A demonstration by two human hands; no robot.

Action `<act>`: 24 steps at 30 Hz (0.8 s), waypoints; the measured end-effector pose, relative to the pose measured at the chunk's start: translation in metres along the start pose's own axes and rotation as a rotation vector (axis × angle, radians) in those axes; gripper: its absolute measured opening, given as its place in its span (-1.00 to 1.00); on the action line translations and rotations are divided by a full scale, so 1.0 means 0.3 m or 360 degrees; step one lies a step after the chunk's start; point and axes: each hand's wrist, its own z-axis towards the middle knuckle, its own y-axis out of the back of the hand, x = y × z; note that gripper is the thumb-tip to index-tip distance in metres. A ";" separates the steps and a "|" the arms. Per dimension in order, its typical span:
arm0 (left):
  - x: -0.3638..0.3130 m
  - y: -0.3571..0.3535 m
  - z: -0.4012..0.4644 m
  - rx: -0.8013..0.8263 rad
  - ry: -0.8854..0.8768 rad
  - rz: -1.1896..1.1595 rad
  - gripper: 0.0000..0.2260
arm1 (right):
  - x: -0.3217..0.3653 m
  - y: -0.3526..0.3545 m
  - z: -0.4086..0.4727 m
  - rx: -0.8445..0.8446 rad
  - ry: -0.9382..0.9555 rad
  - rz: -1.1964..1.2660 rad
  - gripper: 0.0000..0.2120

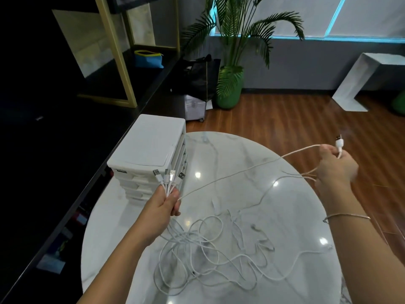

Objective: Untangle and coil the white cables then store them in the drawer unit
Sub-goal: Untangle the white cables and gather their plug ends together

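— Above the left hand fingers, what showed?
— Cable plugs, gripped, fanned before the drawer unit.
— And the right hand?
— It pinched one taut white cable; tangled cables lay below, table bare beyond.

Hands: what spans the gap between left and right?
Head view: a taut white cable runs from the left hand to the right hand, above the marble table.
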 end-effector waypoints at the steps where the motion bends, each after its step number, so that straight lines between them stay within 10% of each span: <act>1: -0.002 0.009 0.000 -0.0017 0.0000 -0.0003 -0.85 | -0.004 0.012 0.000 0.0031 0.0073 -0.0178 -0.85; 9: -0.044 -0.055 0.007 0.0131 -0.0090 0.0100 -0.85 | -0.011 -0.094 -0.393 0.1685 0.0607 -0.0410 -0.74; 14: -0.059 -0.077 -0.007 0.0106 -0.0029 -0.0025 -0.93 | -0.019 -0.137 -0.523 0.2078 0.0584 -0.0334 -0.73; 18: -0.054 -0.047 -0.020 0.0103 -0.0050 -0.0092 -0.90 | 0.018 -0.144 -0.497 0.2070 0.0727 -0.0592 -0.86; 24: -0.031 0.017 -0.033 0.0101 0.0009 -0.0191 -0.84 | 0.070 -0.167 -0.307 0.1038 0.0284 0.0123 -0.87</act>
